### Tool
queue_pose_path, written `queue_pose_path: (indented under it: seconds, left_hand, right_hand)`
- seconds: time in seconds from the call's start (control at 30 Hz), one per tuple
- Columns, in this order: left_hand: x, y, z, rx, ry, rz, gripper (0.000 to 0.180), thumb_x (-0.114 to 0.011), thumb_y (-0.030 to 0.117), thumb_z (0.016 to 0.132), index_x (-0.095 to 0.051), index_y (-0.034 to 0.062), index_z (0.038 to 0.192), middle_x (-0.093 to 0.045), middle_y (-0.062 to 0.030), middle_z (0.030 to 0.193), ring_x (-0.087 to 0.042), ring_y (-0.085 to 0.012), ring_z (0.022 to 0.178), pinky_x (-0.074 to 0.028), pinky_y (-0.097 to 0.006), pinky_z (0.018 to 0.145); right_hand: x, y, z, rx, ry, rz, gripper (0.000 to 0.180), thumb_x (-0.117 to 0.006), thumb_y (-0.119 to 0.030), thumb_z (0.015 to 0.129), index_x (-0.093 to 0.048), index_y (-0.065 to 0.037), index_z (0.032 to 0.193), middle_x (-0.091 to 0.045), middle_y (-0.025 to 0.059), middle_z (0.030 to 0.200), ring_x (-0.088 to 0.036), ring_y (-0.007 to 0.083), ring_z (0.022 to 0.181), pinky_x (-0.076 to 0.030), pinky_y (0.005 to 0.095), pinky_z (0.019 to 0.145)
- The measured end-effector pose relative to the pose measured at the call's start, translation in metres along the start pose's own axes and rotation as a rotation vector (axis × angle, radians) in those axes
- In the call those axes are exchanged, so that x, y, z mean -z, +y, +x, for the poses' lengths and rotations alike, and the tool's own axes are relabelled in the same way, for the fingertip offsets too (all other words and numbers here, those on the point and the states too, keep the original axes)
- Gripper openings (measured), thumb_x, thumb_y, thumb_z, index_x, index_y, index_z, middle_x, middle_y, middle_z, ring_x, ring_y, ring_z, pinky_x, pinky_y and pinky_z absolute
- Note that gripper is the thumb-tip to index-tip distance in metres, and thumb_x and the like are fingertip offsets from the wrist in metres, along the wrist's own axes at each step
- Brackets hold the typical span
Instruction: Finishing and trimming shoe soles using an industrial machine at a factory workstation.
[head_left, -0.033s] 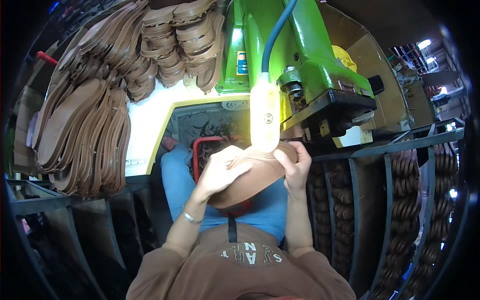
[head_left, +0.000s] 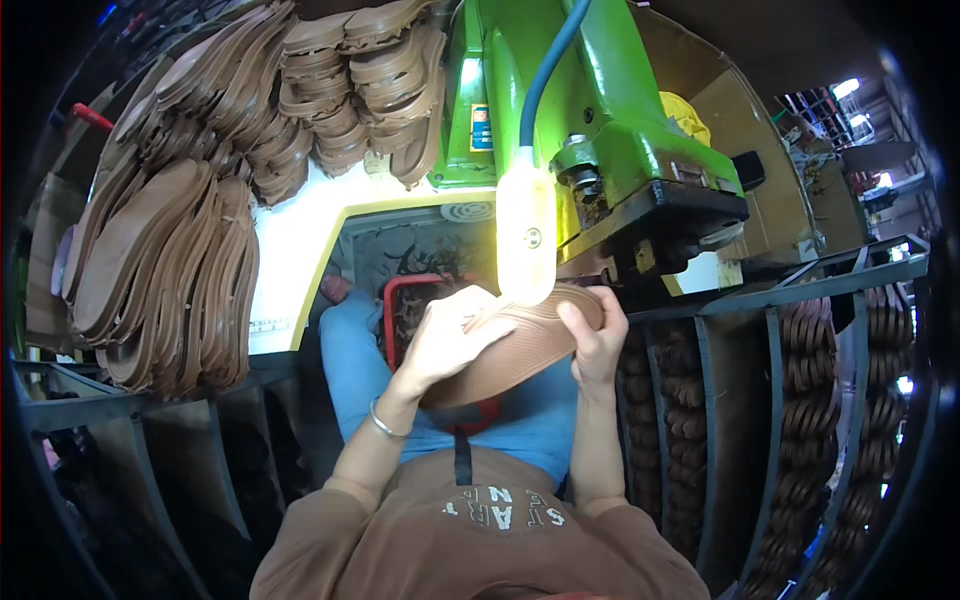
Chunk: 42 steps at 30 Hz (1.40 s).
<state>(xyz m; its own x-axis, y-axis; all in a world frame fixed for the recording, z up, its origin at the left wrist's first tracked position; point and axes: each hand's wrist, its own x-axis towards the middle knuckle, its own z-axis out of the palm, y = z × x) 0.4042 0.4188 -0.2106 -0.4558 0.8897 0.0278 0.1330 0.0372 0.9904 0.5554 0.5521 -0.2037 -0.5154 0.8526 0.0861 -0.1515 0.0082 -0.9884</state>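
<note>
- Right, here is the brown sole, held tilted above the lap, just below the glowing lamp, its textured face turned up.
- The left hand has its fingers closed on the sole's left side, thumb laid across the face, a silvery bracelet at the wrist.
- And the right hand grips the right end, thumb pressed on top, other fingers curled around the edge.
- Behind the lamp stands the big green machine, blue cable running up past it.
- Over on the left, stacked brown soles crowd the white bench, rough trimmings along their rims.
- Down between bench and knees, a red-rimmed container; off to the right, a metal rack packed with more brown pieces.
</note>
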Motion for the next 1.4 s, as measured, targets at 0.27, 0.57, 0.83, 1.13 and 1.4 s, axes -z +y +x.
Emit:
queue_pose_path:
  seconds: [0.27,0.57,0.83,1.13,1.4]
  left_hand:
    - [-0.015,0.012,-0.008,-0.157,0.183,0.124,0.023,-0.070,0.010,0.079,-0.063,-0.0042,0.097,-0.067,-0.0125,0.080,-0.063,-0.0103,0.068,-0.050,-0.025,0.064]
    - [0.006,-0.035,-0.072,0.190,0.118,-0.277,0.020,-0.073,0.007,0.077,-0.062,-0.0008,0.092,-0.067,-0.0060,0.084,-0.063,-0.0109,0.073,-0.051,-0.026,0.065]
    - [-0.002,0.030,0.017,-0.406,0.264,0.312,0.023,-0.078,0.021,0.068,-0.069,0.0064,0.084,-0.065,-0.0105,0.075,-0.062,-0.0229,0.063,-0.050,-0.029,0.059]
    - [0.030,0.031,0.004,-0.164,0.135,0.190,0.022,-0.076,0.014,0.072,-0.059,0.0007,0.070,-0.054,-0.0058,0.057,-0.050,-0.0120,0.045,-0.038,-0.025,0.045]
    - [0.011,-0.024,-0.073,0.155,0.344,-0.045,0.020,-0.077,0.004,0.071,-0.057,0.0022,0.076,-0.063,-0.0045,0.070,-0.058,-0.0064,0.063,-0.046,-0.021,0.058]
  right_hand:
    - [-0.003,-0.013,0.003,-0.105,-0.003,0.110,0.021,-0.069,-0.001,0.075,-0.056,0.002,0.091,-0.064,0.0077,0.087,-0.059,0.0084,0.076,-0.047,0.0215,0.070]
    - [-0.015,0.000,0.002,-0.015,-0.073,0.087,0.024,-0.067,0.000,0.074,-0.055,0.002,0.095,-0.061,0.0075,0.090,-0.056,0.0115,0.081,-0.045,0.0249,0.076]
    - [0.057,0.014,-0.004,0.180,0.292,0.323,0.015,-0.059,-0.011,0.089,-0.050,-0.004,0.099,-0.059,0.0095,0.101,-0.057,0.0148,0.093,-0.046,0.0304,0.086]
    - [0.026,0.002,-0.015,0.011,0.273,0.289,0.018,-0.062,-0.002,0.082,-0.044,-0.006,0.084,-0.056,0.0036,0.079,-0.051,0.0067,0.072,-0.043,0.0220,0.069]
    - [-0.015,-0.004,0.009,-0.126,-0.034,0.262,0.023,-0.068,0.003,0.075,-0.052,-0.001,0.091,-0.063,0.0077,0.087,-0.059,0.0097,0.078,-0.047,0.0226,0.070]
